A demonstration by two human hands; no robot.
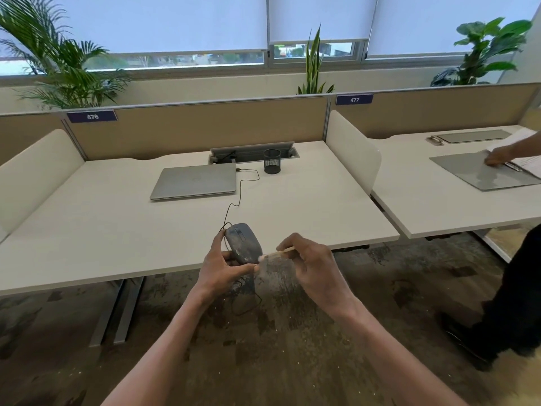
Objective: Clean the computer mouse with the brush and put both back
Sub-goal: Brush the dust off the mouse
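Now our left hand (224,266) grips the dusty computer mouse (243,244) above the desk (117,230) edge, while our right hand (314,265) pinches the brush (276,253), bristles touching the mouse at its four o'clock; the laptop (194,181) lies toward eleven.

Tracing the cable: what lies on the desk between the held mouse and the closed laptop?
Head view: only the thin black cable crosses bare white desk between dusty grey mouse and silver laptop.
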